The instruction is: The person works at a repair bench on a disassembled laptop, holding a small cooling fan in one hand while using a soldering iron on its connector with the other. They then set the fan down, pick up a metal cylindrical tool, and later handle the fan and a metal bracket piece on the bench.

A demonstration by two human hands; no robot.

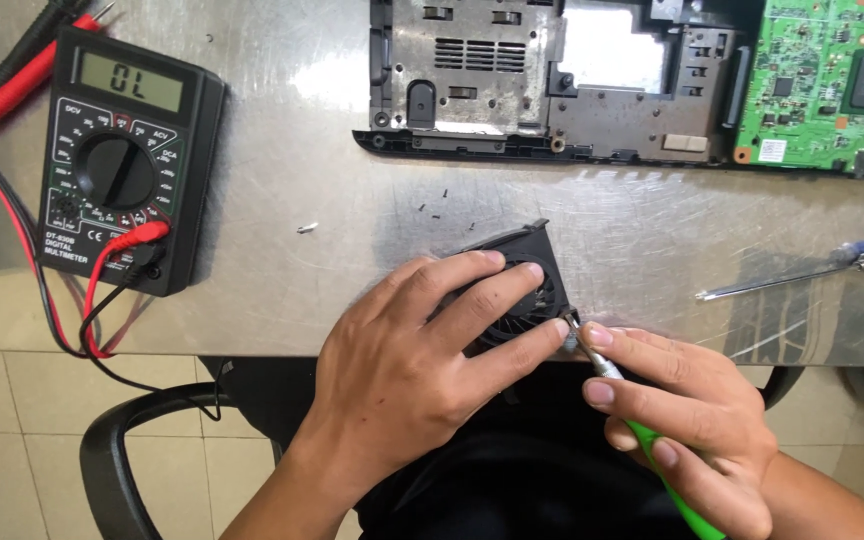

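Head view, looking down over the near edge of a scratched metal bench (282,200).

Left hand (422,345): palm down, fingers spread and pressing on a small black cooling fan (532,275) lying flat at the bench's near edge. Most of the fan housing is covered; only its far corner and part of the round blade opening show. This hand pins the fan rather than closing around it.

Right hand (687,415): closed around a green-handled screwdriver (652,455), thumb and forefinger pinching the metal shank close to the tip. The tip meets the fan's right edge, just beside the left middle fingertip. I cannot tell whether it sits in a screw head; that spot is too small.

Key relation: the screwdriver's long axis runs diagonally, from lower right by the body up and leftward into the fan's right corner. The fan lies up-left of the right hand, directly under the left. Both hands touch at that corner, the left nearer to the fan body.

Around them: a black digital multimeter (127,160) with red and black leads at far left, well apart. A stripped laptop base (552,85) at the far edge, a green circuit board (832,85) beside it. A blue-handled screwdriver (822,270) lies to the right. Tiny dark screws (434,205) are scattered between fan and laptop base. A black chair (142,440) sits below the bench edge.
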